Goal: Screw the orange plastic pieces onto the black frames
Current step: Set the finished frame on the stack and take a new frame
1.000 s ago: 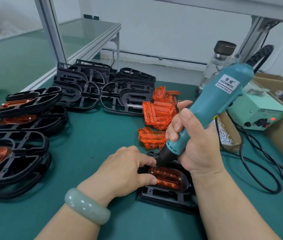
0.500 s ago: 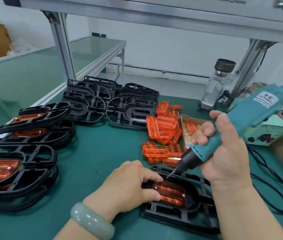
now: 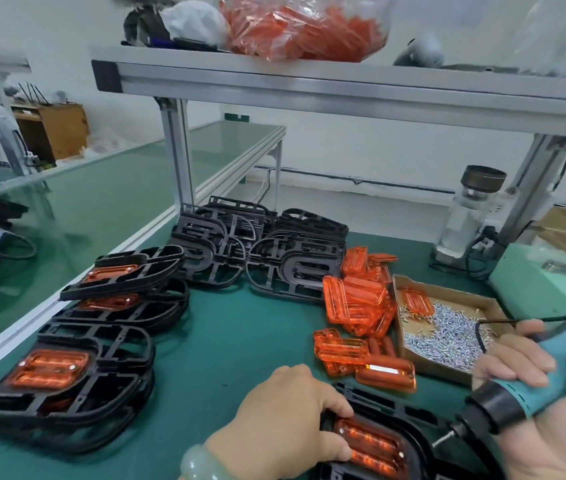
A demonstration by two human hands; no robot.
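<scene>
At the bottom edge lies a black frame [image 3: 409, 419] with an orange plastic piece [image 3: 371, 446] seated in it. My left hand [image 3: 285, 420] presses on the left end of that piece and frame. My right hand [image 3: 544, 420] grips a teal electric screwdriver [image 3: 513, 396]; a screw sits on its bit [image 3: 442, 439], held just off the right end of the orange piece. Loose orange pieces [image 3: 357, 303] are piled behind the frame. A cardboard tray of screws [image 3: 447, 327] stands to their right.
Finished frames with orange pieces [image 3: 67, 372] are stacked at the left. Bare black frames [image 3: 260, 251] lie at the back. A pale green power box [image 3: 551, 285] and a jar [image 3: 471, 209] stand at the right. An overhead shelf [image 3: 343, 84] carries a bag of orange parts.
The view has tilted upward. My right hand lifted the screwdriver off the piece, swung it right and lower, and now a screw sits on the bit. My left hand stays on the frame.
</scene>
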